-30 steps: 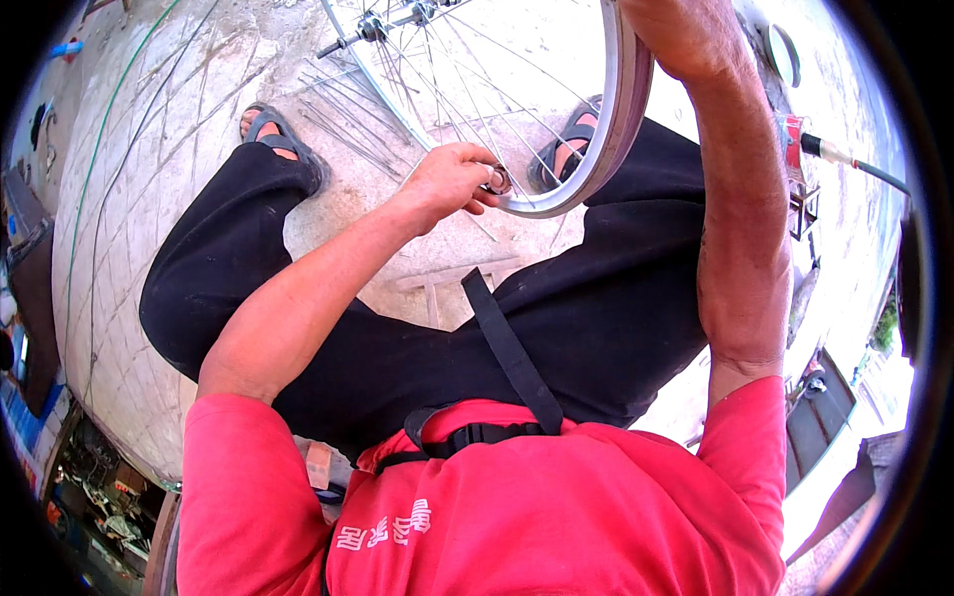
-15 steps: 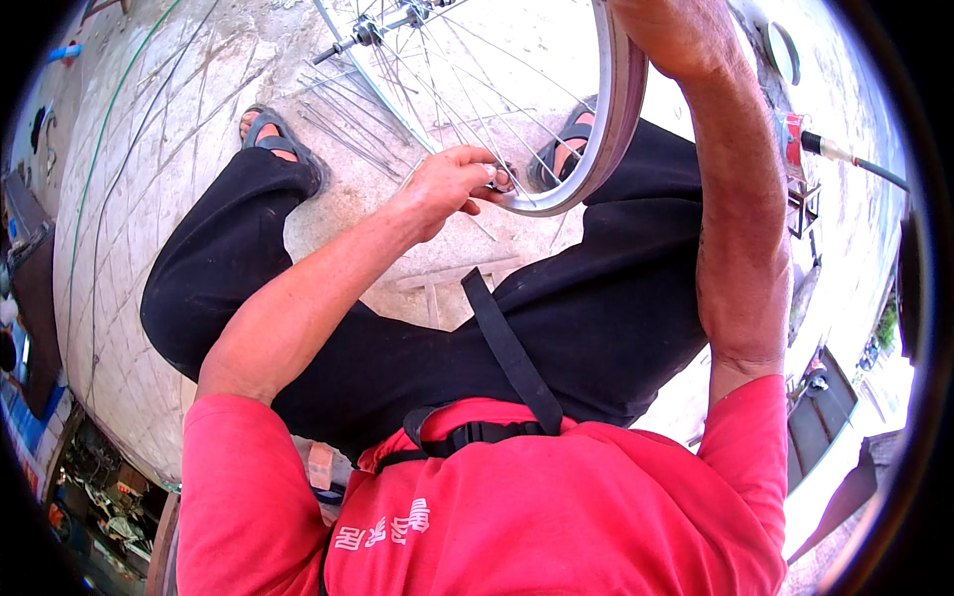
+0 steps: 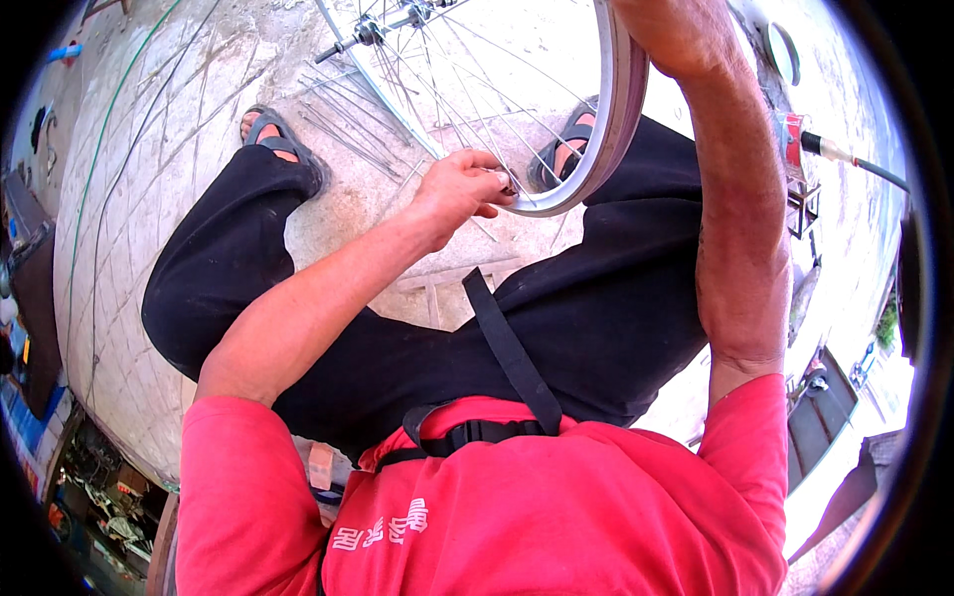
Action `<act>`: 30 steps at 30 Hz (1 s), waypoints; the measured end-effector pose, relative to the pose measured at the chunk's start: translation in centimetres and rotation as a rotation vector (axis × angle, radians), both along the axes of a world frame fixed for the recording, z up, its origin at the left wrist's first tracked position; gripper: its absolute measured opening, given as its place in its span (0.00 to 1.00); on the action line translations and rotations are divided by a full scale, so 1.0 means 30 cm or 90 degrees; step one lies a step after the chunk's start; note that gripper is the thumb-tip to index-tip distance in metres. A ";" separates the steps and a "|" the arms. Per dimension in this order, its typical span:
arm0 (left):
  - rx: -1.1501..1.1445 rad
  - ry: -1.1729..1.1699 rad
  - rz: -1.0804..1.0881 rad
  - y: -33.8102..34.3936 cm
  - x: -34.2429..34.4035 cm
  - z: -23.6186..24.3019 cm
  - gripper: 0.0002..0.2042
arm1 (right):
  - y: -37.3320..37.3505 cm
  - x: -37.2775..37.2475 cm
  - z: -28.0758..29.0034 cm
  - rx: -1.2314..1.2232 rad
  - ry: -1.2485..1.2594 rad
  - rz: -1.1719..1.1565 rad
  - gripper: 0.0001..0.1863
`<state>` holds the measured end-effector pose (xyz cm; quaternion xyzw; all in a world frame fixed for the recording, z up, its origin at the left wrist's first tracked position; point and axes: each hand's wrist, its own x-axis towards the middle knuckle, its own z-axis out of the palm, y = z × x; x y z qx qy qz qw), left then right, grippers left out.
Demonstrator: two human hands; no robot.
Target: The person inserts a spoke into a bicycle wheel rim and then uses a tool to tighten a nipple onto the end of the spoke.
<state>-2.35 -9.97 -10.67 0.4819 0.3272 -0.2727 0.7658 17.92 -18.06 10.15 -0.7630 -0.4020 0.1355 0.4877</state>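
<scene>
1. From the head view, the person is sitting over a concrete floor [image 3: 149, 199], holding a bicycle wheel [image 3: 606, 129] upright between the knees, its rim [image 3: 621, 109] curving down to the lap.
2. The left hand [image 3: 459, 189] is pinching something small at the inner edge of the rim, where a spoke [image 3: 467, 119] meets it; the fingers are closed narrow on it, though I cannot make out the piece itself.
3. The right hand [image 3: 676, 25] is resting over the top of the rim near the frame's upper edge; its fingers are mostly cut off, so I cannot tell how its grip is set.
4. To do this well, I would say the wheel should be kept steady with the right arm while the left fingers are turning in line with the spoke, not bending it.
5. Loose spokes [image 3: 343, 124] are lying on the floor beside the sandalled foot [image 3: 278, 139].
6. No container shows clearly; a round pale dish-like thing [image 3: 783, 52] is sitting at the upper right, contents unseen.
</scene>
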 end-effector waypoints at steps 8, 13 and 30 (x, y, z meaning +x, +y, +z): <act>0.012 -0.044 -0.043 -0.004 0.005 0.005 0.19 | 0.029 0.016 -0.027 -0.032 -0.030 -0.030 0.25; 0.031 -0.058 -0.058 -0.002 0.006 -0.010 0.21 | 0.002 0.005 -0.021 -0.014 -0.066 -0.007 0.25; -0.017 0.009 -0.105 0.038 0.023 -0.037 0.13 | 0.009 0.021 -0.036 -0.032 -0.068 -0.023 0.25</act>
